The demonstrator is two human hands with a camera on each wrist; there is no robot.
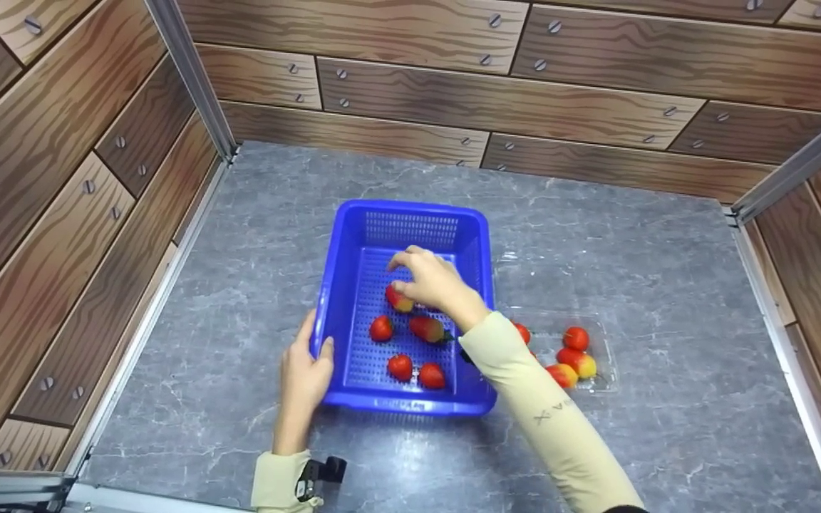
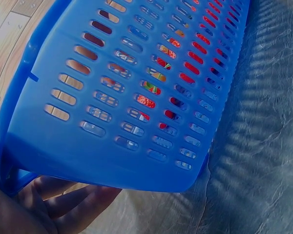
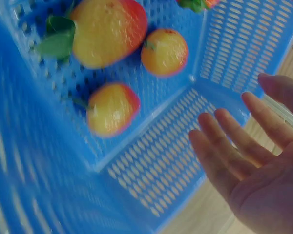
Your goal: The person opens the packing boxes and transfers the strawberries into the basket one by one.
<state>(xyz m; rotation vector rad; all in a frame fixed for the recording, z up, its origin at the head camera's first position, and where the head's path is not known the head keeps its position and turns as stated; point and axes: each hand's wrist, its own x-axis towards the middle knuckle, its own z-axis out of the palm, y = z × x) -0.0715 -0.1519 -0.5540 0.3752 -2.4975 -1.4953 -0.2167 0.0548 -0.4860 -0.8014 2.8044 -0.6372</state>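
Observation:
My left hand (image 1: 305,376) grips the left rim of a blue plastic basket (image 1: 332,285), thumb on the inner side and fingers outside. In the left wrist view, its fingers (image 2: 90,207) curl below the slotted wall. My right hand (image 3: 263,165) is inside the basket's far half, fingers spread and holding nothing. Just under its thumb in the head view lies a red-and-yellow fruit (image 1: 399,299). Nearer me in the basket are a longer red fruit with a green leaf (image 1: 426,329) and several strawberries (image 1: 400,367). The right wrist view shows a large leafed, mango-like fruit (image 3: 107,34).
Right of the basket stands a clear plastic container (image 1: 606,342), its lid (image 1: 535,274) folded back, with red and red-and-yellow fruits (image 1: 576,363) in it; my right sleeve hides part. Wood-patterned walls (image 1: 396,85) surround the grey marbled surface (image 1: 681,320).

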